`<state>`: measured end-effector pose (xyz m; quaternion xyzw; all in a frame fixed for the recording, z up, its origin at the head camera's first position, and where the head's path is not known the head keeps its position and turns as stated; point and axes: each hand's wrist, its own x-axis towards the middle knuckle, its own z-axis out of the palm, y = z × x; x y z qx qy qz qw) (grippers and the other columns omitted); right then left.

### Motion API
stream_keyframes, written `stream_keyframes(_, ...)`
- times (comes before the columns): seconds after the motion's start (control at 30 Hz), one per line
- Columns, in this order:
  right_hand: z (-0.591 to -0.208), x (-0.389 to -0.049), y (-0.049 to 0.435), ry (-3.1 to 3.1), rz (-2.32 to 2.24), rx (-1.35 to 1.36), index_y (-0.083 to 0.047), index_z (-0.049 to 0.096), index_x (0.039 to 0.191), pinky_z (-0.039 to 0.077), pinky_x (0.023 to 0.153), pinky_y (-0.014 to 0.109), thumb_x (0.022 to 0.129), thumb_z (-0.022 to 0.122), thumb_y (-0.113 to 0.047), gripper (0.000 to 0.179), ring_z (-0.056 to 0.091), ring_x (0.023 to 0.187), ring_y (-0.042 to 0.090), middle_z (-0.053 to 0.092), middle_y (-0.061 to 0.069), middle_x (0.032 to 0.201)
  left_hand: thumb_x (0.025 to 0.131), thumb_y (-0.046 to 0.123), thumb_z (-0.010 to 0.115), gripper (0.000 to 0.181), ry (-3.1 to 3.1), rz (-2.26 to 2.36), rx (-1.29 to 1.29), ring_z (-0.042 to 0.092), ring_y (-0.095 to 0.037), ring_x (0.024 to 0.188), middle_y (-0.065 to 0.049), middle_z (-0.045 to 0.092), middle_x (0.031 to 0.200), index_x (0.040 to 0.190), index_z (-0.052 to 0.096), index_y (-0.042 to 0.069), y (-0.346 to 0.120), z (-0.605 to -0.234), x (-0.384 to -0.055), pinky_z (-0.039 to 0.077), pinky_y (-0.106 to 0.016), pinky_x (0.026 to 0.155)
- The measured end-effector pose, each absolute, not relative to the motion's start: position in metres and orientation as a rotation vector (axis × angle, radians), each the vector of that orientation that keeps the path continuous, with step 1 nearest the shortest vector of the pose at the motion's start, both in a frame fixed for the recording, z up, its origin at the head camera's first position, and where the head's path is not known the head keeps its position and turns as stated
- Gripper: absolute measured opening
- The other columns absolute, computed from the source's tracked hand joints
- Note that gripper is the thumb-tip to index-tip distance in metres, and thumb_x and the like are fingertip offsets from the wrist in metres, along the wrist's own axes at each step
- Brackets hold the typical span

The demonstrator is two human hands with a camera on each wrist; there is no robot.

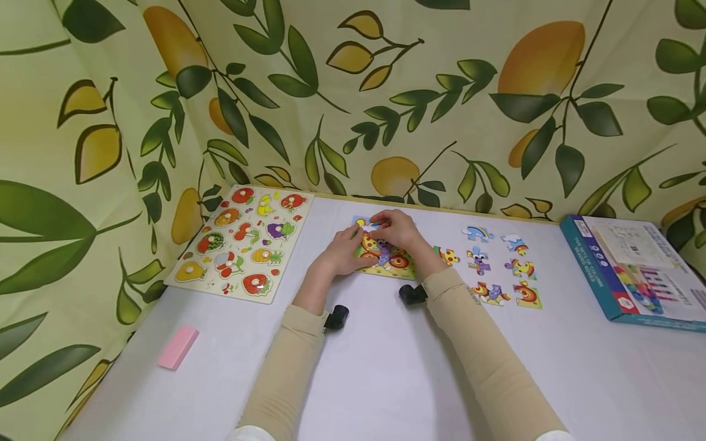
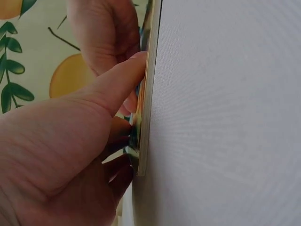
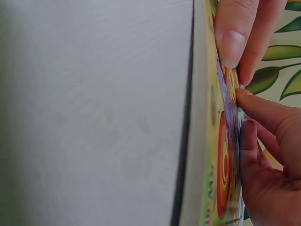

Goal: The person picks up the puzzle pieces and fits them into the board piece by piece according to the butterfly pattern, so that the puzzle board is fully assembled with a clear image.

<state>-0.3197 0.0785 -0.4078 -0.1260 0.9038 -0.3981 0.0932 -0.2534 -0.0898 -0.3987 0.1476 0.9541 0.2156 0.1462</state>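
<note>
A jigsaw puzzle board (image 1: 407, 267) with a colourful cartoon picture lies flat on the white table. My left hand (image 1: 345, 252) rests over its left side, thumb (image 2: 126, 75) stretched along the near part and the other fingers at the side. Above the board's upper part, my right hand (image 1: 398, 229) bends its fingers and pinches a small puzzle piece (image 3: 242, 114), mostly hidden by the fingers. Both hands nearly meet over the picture (image 3: 225, 160). Just right of the board lie several loose pieces, among them a rainbow piece (image 1: 477, 233) and a purple piece (image 1: 478, 261).
At the left stands out a fruit peg board (image 1: 281, 269), lying flat. A pink block (image 1: 178, 348) sits near the table's left side. On the right is a boxed bead set (image 1: 612, 300). A leaf-patterned curtain (image 1: 353, 92) borders the table's back and left.
</note>
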Motion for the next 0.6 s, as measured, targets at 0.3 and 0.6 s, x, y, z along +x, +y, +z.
stream_keyframes(0.3, -0.4093, -0.3175, 0.0755, 2.692, -1.201, -0.326, -0.008, 0.066, 0.120, 0.043, 0.078, 0.031, 0.088, 0.074, -0.021, 0.035, 0.051, 0.091, 0.022, 0.060, 0.009, 0.108, 0.094, 0.048, 0.060, 0.086, 2.759, 0.636, 0.430, 0.012, -0.032, 0.147, -0.011, 0.010, 0.163, 0.155, 0.018, 0.003, -0.0920, -0.4022, -0.2547, 0.020, -0.044, 0.117)
stream_keyframes(0.6, -0.4058, -0.3194, 0.0779, 2.677, -1.164, -0.350, -0.009, 0.066, 0.120, 0.044, 0.078, 0.031, 0.088, 0.074, -0.022, 0.036, 0.052, 0.091, 0.021, 0.059, 0.009, 0.103, 0.094, 0.048, 0.059, 0.086, 2.767, 0.617, 0.390, 0.014, -0.032, 0.145, -0.012, 0.011, 0.162, 0.154, 0.018, 0.001, -0.0863, -0.4012, -0.2541, 0.023, -0.045, 0.116)
